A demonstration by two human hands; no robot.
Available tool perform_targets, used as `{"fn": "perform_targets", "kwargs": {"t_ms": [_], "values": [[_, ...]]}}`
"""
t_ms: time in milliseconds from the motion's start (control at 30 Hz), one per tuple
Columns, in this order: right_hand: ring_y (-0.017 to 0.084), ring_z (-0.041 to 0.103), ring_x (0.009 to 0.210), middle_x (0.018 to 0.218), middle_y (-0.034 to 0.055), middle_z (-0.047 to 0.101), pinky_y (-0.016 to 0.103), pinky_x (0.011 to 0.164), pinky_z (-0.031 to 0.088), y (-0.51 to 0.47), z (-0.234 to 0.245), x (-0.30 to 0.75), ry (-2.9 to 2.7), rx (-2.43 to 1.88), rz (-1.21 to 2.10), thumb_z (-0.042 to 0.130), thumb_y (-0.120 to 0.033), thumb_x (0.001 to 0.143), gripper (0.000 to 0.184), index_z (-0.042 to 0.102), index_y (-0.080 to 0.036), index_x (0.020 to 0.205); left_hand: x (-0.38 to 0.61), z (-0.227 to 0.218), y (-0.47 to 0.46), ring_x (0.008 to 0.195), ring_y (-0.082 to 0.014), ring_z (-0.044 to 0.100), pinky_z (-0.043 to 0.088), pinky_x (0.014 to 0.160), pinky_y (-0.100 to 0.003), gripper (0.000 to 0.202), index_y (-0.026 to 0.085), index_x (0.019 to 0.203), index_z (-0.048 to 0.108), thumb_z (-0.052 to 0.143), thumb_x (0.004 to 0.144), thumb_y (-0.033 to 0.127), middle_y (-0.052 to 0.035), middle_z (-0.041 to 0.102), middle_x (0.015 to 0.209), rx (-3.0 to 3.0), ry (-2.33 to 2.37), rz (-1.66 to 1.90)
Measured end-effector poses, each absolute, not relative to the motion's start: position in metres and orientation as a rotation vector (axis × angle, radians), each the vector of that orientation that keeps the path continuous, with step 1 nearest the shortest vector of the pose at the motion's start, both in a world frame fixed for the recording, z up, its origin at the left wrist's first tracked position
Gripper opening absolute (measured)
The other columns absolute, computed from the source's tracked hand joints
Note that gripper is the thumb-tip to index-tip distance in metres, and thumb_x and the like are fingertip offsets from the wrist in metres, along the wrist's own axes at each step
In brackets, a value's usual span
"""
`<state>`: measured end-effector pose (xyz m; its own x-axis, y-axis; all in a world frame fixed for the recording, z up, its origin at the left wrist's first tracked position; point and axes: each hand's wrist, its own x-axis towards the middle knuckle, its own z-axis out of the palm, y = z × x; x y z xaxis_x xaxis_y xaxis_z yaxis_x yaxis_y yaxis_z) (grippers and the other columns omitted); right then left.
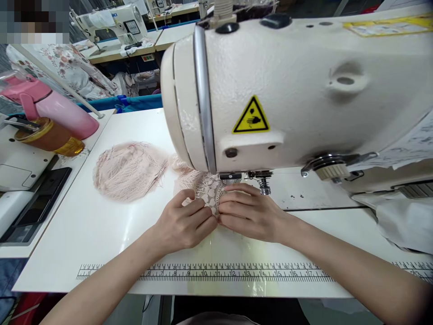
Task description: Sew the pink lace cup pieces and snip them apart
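- We have our left hand (189,222) curled narrow on the near left part of the lace (208,193), holding it; the thumb is hidden from us.
- We rest our right hand (248,212) on the lace's right side, fingers bent and close together. We cannot tell whether it pinches the lace or only presses it, as the thumb is out of sight.
- Our fingertips nearly meet at the lace's near edge.
- We see the lace on the table (98,239), right below the needle end of the sewing machine (287,90); the needle itself we cannot make out.
- To the left of the lace we see a pale pink heap (130,171), rounded and thready, lying flat on the table.
- On our side of the hands, a ruler strip (237,273) runs along the table's front edge, partly covered by our forearms.
- Above our right hand, the machine bears a yellow warning sign (252,116), with a dial (333,171) lower down to the right.
- At the far left we have a pink bottle (67,110) leaning over on its side and a brown jar (50,137) tilted just beside it.
- Nearer us on that side are a white casing (20,160) and a black panel (42,198).
- Beyond the table we see a person (64,67) in flowered clothing, and a second machine (113,25) on another bench.
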<state>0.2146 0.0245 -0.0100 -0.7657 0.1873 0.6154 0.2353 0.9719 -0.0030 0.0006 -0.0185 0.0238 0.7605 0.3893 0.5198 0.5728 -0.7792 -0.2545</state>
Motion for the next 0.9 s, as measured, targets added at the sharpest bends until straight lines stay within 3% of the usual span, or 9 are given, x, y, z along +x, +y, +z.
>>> {"fn": "perform_targets", "kwargs": {"t_ms": [100,167,267,333,433,700,900], "values": [[0.01,0.061,0.084,0.082,-0.0051,0.067,0.027,0.082,0.055,0.025,-0.01,0.215,-2.418,-0.245,-0.063,0.062,-0.008,0.083,0.011,0.061,-0.018,0.086,0.0,0.024,-0.017,0.064,-0.0134,0.053,0.044,0.067,-0.031,0.016,0.017,0.072,0.052,0.061,0.084,0.011,0.0022,0.059,0.065,-2.625,-0.772,-0.583],[0.01,0.061,0.082,0.082,-0.0041,0.068,0.027,0.078,0.056,0.025,-0.01,0.216,-2.426,-0.243,-0.059,0.063,-0.01,0.084,0.01,0.063,-0.018,0.09,-0.001,0.022,-0.015,0.088,-0.0197,0.062,0.05,0.078,-0.034,0.002,0.014,0.087,0.058,0.057,0.086,0.016,-0.0066,0.068,0.089,-2.727,-0.873,-0.554],[0.01,0.061,0.079,0.08,-0.003,0.069,0.025,0.074,0.055,0.024,-0.011,0.216,-2.442,-0.243,-0.076,0.06,-0.01,0.086,0.012,0.066,-0.019,0.092,-0.003,0.018,-0.011,0.129,-0.0282,0.047,0.045,0.103,-0.041,0.037,0.005,0.119,0.053,0.052,0.088,0.023,-0.0188,0.057,0.129,-2.882,-1.002,-0.472],[0.01,0.06,0.076,0.078,-0.0027,0.068,0.024,0.071,0.053,0.024,-0.01,0.216,-2.443,-0.254,-0.087,0.058,-0.01,0.087,0.013,0.066,-0.019,0.088,-0.005,0.014,-0.008,0.138,-0.0299,0.037,0.04,0.109,-0.044,0.056,0.0,0.136,0.04,0.05,0.088,0.028,-0.0212,0.047,0.142,-2.93,-1.037,-0.384],[0.01,0.06,0.075,0.075,-0.0022,0.068,0.023,0.068,0.052,0.023,-0.009,0.214,-2.441,-0.276,-0.101,0.055,-0.012,0.089,0.015,0.067,-0.02,0.086,-0.006,0.009,-0.006,0.139,-0.0309,0.034,0.038,0.111,-0.047,0.068,0.001,0.144,0.03,0.049,0.088,0.034,-0.0208,0.041,0.147,-2.934,-1.084,-0.272],[0.008,0.059,0.072,0.072,-0.0043,0.067,0.021,0.066,0.052,0.021,-0.005,0.211,-2.419,-0.269,-0.162,0.055,-0.014,0.091,0.014,0.066,-0.018,0.084,-0.009,0.007,-0.004,0.137,-0.0299,0.038,0.039,0.11,-0.049,0.069,0.01,0.146,0.033,0.051,0.088,0.041,-0.0166,0.042,0.147,-2.918,-1.109,-0.218],[0.008,0.058,0.068,0.07,-0.0045,0.066,0.02,0.062,0.05,0.021,-0.005,0.208,-2.406,-0.261,-0.204,0.054,-0.017,0.092,0.013,0.064,-0.019,0.083,-0.013,0.01,-0.003,0.134,-0.0292,0.043,0.04,0.108,-0.05,0.064,0.014,0.145,0.036,0.05,0.087,0.037,-0.015,0.044,0.146,-2.935,-1.126,-0.233]]}}
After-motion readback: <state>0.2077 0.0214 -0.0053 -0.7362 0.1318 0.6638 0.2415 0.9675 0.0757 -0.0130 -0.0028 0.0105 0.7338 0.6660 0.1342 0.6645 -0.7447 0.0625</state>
